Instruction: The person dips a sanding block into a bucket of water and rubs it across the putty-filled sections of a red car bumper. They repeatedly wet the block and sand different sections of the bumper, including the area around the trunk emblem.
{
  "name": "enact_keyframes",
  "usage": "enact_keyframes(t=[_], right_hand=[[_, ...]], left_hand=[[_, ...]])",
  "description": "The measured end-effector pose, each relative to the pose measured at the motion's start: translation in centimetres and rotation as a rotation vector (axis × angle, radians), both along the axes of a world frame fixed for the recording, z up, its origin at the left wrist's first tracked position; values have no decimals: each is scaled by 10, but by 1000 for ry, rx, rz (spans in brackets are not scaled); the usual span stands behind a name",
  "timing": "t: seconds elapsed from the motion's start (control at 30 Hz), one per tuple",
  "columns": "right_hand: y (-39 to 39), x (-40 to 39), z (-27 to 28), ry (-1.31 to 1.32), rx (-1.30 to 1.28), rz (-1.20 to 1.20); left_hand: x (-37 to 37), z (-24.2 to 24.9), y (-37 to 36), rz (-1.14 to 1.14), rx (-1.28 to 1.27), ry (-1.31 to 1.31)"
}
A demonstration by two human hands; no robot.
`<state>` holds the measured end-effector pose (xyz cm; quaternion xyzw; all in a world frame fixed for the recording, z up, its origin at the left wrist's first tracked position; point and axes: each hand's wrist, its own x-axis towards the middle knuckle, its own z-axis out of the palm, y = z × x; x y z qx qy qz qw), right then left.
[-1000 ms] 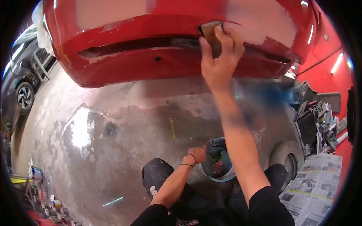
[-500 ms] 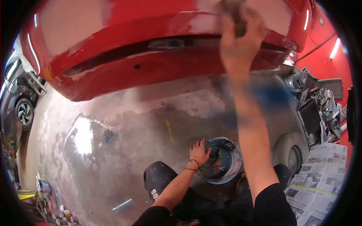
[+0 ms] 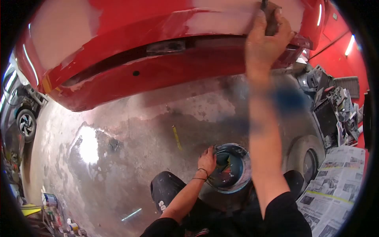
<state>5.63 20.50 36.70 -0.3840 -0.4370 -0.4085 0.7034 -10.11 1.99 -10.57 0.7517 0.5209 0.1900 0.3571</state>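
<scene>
clamped on a dark brown block (image 3: 271,20), my right hand (image 3: 265,46) is at the red car bumper (image 3: 114,85), toward its right end; pale matte patches (image 3: 61,25) sit among bare red, so i judge coverage partial. my left hand (image 3: 206,161) touches the round bucket (image 3: 248,170); its closure i cannot tell.

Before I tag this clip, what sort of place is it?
Probably a car body repair shop: a red bumper with dull, sanded-looking patches, paint cans on the left, and loose car parts piled by the wall.

Right hand (image 3: 267,44) has moved brown block (image 3: 271,23) along glossy red car panel (image 3: 126,19); dark rectangular recess (image 3: 166,47), earlier just beside hand, now well left of it.
</scene>
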Motion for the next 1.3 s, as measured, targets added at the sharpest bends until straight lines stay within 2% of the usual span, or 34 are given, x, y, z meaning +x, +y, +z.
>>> enact_keyframes(t=[0.07, 0.13, 0.17, 0.23, 0.27, 0.33, 0.37, 0.43, 0.47, 0.53, 0.63, 0.67, 0.73, 0.77, 0.8, 0.83, 0.9, 0.93, 1.0, 1.03, 1.1, 1.13, 1.2, 1.27, 1.3], right_hand=[[3, -57, -25, -67, 33, -90], [-3, -106, -52, -164, -19, 57], [-6, -97, -55, -160, -26, 46], [-12, -68, -52, -322, -99, 51], [-18, -40, -41, -351, -59, -26], [-16, 25, -33, -37, -70, 81], [-13, 24, -32, -42, -72, 78], [-11, 15, -27, 291, -90, 170], [-1, -9, -36, 66, 2, 6], [-18, -84, -39, -240, -111, -31], [-27, -85, -42, -360, -161, 78], [-28, -58, -37, -410, -142, -12], [-23, 22, -27, -268, -83, -59], [-18, 63, -24, -78, -102, -23], [-23, 67, -11, 114, -123, 14], [-22, 62, -10, 111, -129, 11], [-16, 34, -6, 331, -139, 42], [-15, 10, -11, 64, -169, 118], [-15, -68, -28, -200, -40, -76], [-20, -75, -32, -193, -44, -83], [-31, -78, -32, -360, -172, 54], [-29, -53, -30, -446, -171, -6], [-25, 16, -19, -432, -88, -146], [-18, 76, -22, 43, -111, -23], [-13, 71, -18, 44, -108, -24]], left_hand=[[-2, -4, 2, -3, -2, 22], [1, -16, 3, -19, -91, 18], [0, -19, 0, -30, -97, 22], [-2, -19, 3, -42, -73, -70], [0, -14, 2, -30, -31, -53], [2, -9, 5, -27, -10, -57], [1, -10, 2, -24, 0, -46], [0, -12, 2, -31, 20, -72], [0, -12, 2, -33, 40, -95], [-3, -10, 3, -31, -14, -82], [-7, -15, -5, -46, -38, -63], [-5, -16, -1, -34, 8, -61], [-2, -9, 0, -40, -5, -74], [-2, -7, 2, -40, -17, -71], [-2, -8, 6, -42, -16, -77], [-2, -9, 5, -53, -11, -68], [-4, -9, -1, -66, -6, -56], [-6, -7, -3, -43, 11, -63], [-4, -4, 2, -23, 38, -66], [-7, -6, 0, -33, 32, -93], [-5, -10, -2, -57, 23, -123], [-6, -14, -1, -62, 18, -101], [-1, -13, 3, -60, 15, -97], [2, -8, 5, -47, -71, -25], [-1, -11, 7, -48, -67, -24]])
